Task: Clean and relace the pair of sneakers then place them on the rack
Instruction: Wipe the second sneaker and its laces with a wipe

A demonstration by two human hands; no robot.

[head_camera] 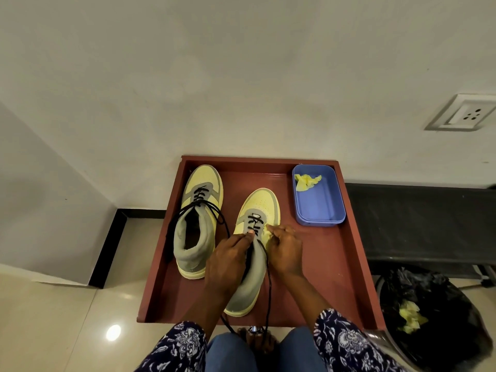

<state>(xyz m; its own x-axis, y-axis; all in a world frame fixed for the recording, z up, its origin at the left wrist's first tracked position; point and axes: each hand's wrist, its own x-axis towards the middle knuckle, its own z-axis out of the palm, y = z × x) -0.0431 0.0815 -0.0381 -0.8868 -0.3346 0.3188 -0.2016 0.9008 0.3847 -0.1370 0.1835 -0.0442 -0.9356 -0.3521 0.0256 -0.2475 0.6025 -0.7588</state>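
Two yellow and grey high-top sneakers stand on a reddish-brown rack shelf (335, 264). The left sneaker (197, 224) is laced with a black lace whose loose ends loop over its collar. On the right sneaker (259, 208), my left hand (230, 261) holds the tongue area, thumb by the black lace (269, 285), which trails down off the shelf's front edge. My right hand (284, 251) pinches something at the sneaker's eyelets on its right side; whether it is the lace or a yellow scrap I cannot tell.
A blue plastic tub (319, 208) with a crumpled yellow cloth (306, 181) sits at the shelf's back right. A bin with a black bag (434, 318) holding yellow scraps stands on the floor at right. A dark bench runs along the wall behind it. Tiled floor lies at left.
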